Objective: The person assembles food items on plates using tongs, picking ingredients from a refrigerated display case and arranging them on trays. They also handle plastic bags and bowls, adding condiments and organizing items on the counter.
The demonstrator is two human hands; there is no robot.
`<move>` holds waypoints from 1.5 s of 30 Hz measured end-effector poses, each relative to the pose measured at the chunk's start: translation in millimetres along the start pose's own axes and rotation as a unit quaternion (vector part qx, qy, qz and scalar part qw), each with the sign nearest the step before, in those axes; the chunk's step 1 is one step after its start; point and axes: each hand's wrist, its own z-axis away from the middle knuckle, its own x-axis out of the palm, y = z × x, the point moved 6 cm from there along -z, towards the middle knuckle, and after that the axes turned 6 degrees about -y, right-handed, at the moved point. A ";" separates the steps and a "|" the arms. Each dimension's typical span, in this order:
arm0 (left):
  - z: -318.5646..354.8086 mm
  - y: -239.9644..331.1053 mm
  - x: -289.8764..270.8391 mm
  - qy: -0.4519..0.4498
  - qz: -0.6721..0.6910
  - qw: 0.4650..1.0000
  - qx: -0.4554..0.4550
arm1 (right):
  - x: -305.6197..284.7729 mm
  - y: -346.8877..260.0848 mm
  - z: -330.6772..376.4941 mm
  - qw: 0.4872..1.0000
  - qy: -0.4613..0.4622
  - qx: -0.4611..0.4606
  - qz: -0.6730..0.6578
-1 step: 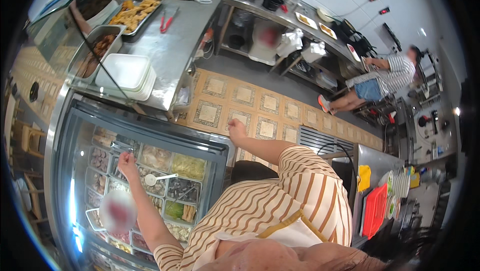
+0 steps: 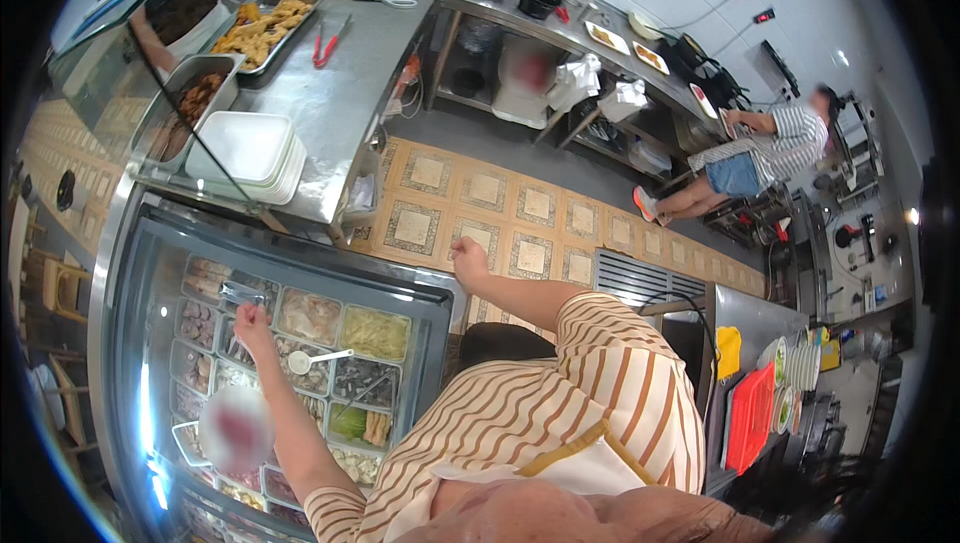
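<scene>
My left hand (image 2: pixel 252 323) is over the food display case (image 2: pixel 432 343), its fingers pinched together. Just past the fingertips lies a shiny, silvery or clear piece (image 2: pixel 243 293). Whether the fingers hold it I cannot tell. Under the glass are several white tubs of food, among them a tub of pale green shreds (image 2: pixel 375 333) and one of dark pieces (image 2: pixel 367 381). A white ladle (image 2: pixel 322 359) rests across the tubs near my left wrist. At the case's far right corner, my right hand (image 2: pixel 468 258) is curled closed, with nothing visible in it.
Stacked white trays (image 2: pixel 250 148), a pan of fried food (image 2: pixel 262 33) and red-handled tongs (image 2: pixel 325 43) are on the steel counter (image 2: pixel 340 103). A person (image 2: pixel 765 148) works at the right-hand counter. Behind my right side stands a red basket (image 2: pixel 750 421).
</scene>
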 end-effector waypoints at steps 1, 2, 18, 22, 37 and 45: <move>-4.2 5.4 8.3 -0.005 0.001 1.000 -0.004 | 1.6 -1.2 1.9 1.000 0.001 0.000 -0.012; -7.2 10.3 18.7 -0.009 0.002 1.000 -0.010 | -0.3 -0.7 3.5 1.000 0.000 -0.001 -0.013; 60.5 61.1 131.3 0.160 -0.437 0.876 0.122 | 6.1 -7.3 -27.4 0.896 -0.381 -0.196 -0.113; 156.0 130.9 254.8 0.074 -0.508 0.829 0.221 | -79.1 84.0 -135.8 0.909 -0.403 -0.107 0.016; -9.1 88.3 595.1 -0.356 -0.347 0.866 0.047 | -252.7 228.1 -341.2 0.922 -0.264 0.246 -0.142; -132.4 210.3 818.2 -0.505 -0.246 0.807 0.179 | -321.8 212.3 -483.1 0.982 -0.119 0.131 -0.067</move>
